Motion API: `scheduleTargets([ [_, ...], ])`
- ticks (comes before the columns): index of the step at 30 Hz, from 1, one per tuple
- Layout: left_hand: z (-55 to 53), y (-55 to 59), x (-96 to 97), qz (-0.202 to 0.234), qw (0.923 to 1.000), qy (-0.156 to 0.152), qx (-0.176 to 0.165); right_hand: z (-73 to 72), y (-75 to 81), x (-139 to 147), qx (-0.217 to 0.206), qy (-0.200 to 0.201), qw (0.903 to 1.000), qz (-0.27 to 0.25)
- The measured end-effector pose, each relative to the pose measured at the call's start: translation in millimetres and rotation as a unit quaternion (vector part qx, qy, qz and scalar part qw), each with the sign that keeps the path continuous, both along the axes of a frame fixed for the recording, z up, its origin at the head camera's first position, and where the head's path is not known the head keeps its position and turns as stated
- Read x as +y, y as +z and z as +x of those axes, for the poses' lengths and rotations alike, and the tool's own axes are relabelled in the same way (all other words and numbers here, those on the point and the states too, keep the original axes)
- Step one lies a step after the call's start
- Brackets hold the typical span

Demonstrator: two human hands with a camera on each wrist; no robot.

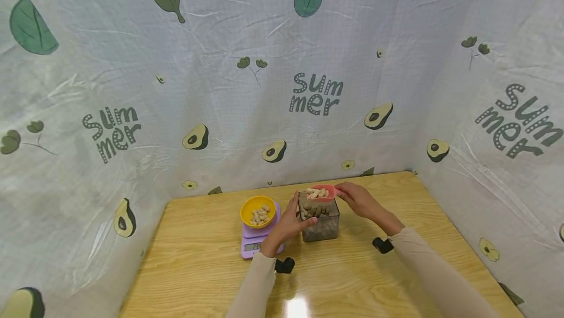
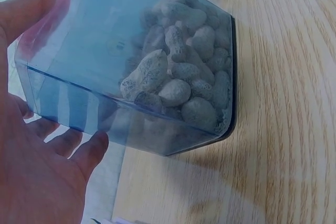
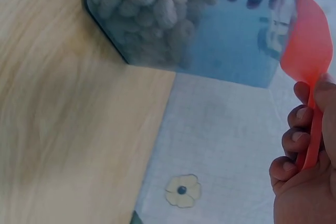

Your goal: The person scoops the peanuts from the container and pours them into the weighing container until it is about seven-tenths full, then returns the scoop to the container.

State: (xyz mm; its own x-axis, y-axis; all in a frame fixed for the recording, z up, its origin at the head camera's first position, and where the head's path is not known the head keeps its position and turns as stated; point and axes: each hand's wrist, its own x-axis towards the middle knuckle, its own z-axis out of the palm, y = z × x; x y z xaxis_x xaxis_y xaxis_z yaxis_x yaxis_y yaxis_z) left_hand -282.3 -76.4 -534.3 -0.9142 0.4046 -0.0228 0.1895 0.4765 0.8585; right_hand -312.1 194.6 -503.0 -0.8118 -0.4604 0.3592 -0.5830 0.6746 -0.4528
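Observation:
My right hand (image 1: 359,198) grips the handle of a red scoop (image 1: 328,193), fingers wrapped round it in the right wrist view. Peanuts in their shells (image 1: 315,193) lie in the scoop, which is held over a clear square container (image 1: 320,232). More unshelled peanuts (image 2: 184,66) fill the container's lower part. Holding the container's left side is my left hand (image 1: 288,222), its thumb across the near side and its fingers along another wall. Left of it, a yellow bowl (image 1: 247,209) with some peanuts stands on a purple kitchen scale (image 1: 247,231).
The scale's lit display (image 1: 253,246) shows digits too small to read surely. All stands on a wooden table (image 1: 198,259), near its back edge. A printed white cloth (image 1: 229,112) hangs behind and at both sides. Black wrist-worn cameras (image 1: 285,265) sit by both wrists.

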Motion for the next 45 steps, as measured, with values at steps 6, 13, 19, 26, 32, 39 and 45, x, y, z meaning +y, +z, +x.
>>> scheduleTargets([
  [6,-1.4,-2.7,-0.4,-0.002,1.0,0.008,-0.004,0.1,13.2,7,0.003,0.004,0.9999,0.013],
  [13,3.4,-0.4,-5.9,-0.005,0.9999,0.014,-0.004,1.7,34.7,10,0.009,0.021,0.9997,0.011],
  [19,4.3,11.8,-16.5,-0.016,0.9991,0.014,0.035,0.0,52.9,9,0.027,0.03,0.9991,0.014],
  [26,6.6,32.1,-34.8,0.004,0.9973,0.027,0.068,-3.7,71.4,0,0.039,0.052,0.9978,0.012],
  [32,11.1,44.1,-55.3,-0.006,0.9942,0.053,0.094,-9.8,80.2,-11,0.024,0.057,0.998,0.017],
  [39,11.4,50.2,-81.9,0.003,0.9885,0.089,0.122,-16.5,82.1,-29,0.011,0.056,0.9983,0.008],
  [45,11.2,44.1,-105.4,0.006,0.987,0.121,0.106,-20.7,80.5,-45,-0.005,0.06,0.9981,0.014],
])
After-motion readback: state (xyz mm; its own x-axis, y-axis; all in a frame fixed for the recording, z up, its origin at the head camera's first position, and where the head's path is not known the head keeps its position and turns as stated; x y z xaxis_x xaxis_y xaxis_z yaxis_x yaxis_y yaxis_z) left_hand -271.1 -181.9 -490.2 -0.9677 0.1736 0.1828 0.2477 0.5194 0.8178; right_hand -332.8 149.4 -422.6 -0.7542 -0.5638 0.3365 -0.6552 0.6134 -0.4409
